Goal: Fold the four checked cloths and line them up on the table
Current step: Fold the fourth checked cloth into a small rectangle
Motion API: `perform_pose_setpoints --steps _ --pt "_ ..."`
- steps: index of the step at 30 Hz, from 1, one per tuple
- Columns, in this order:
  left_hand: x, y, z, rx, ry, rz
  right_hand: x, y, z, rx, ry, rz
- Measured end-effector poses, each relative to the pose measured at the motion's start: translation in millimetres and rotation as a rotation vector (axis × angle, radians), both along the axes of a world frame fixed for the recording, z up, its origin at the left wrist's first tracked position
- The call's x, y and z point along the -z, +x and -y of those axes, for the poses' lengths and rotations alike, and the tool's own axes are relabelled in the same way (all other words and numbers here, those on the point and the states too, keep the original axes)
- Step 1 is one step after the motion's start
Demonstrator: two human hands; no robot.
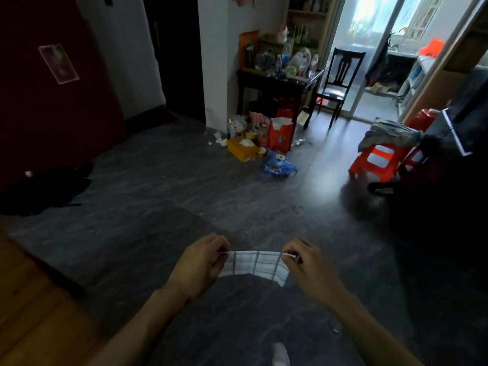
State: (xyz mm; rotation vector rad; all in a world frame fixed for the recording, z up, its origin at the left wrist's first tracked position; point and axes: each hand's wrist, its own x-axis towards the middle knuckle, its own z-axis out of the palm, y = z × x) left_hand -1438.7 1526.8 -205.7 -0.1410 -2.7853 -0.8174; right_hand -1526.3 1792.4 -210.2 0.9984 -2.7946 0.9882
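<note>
Both hands hold one checked cloth [254, 265] stretched in the air above the dark floor [158, 207]: the left hand [202, 262] pinches its left top corner, the right hand [307, 265] its right. No folded cloths or row show in view, so this fold looks barely begun, with most work likely left

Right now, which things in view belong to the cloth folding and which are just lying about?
Part of the job:
- checked cloth, held taut in the air
- left hand pinching one end
- right hand pinching the other

Lying about:
- red stool with clothes on it
- blue bag
- yellow box
- dark chair
</note>
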Motion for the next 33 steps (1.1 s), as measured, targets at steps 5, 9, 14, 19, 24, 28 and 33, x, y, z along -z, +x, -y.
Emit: perform_pose_setpoints --steps 5,9,14,19,24,28,33 --pt "5.2 -81.9 25.9 -0.102 -0.022 0.048 17.8 -100.3 35.3 -0.076 -0.063 0.032" --pt "-7.9 -138.6 55.0 -0.219 -0.067 0.066 15.1 -188.4 79.6 -0.188 -0.092 0.089" --pt "-32.6 -184.0 99.2 -0.406 -0.118 0.065 -4.0 -278.2 158.7 -0.402 -0.038 0.063" --pt "-37.2 -210.8 149.6 -0.565 -0.081 0.050 -13.2 -329.7 254.8 -0.603 -0.004 -0.001" --pt "-17.9 -232.4 223.8 -0.679 -0.108 0.023 -6.4 -365.1 355.2 -0.720 0.031 -0.034" --pt "-3.9 -247.8 299.9 -0.715 -0.132 0.015 -9.3 -386.9 433.8 -0.782 0.081 -0.047" --pt "2.5 -266.4 383.6 -0.734 -0.191 0.095 -12.8 -410.9 522.4 -0.805 0.143 -0.013"
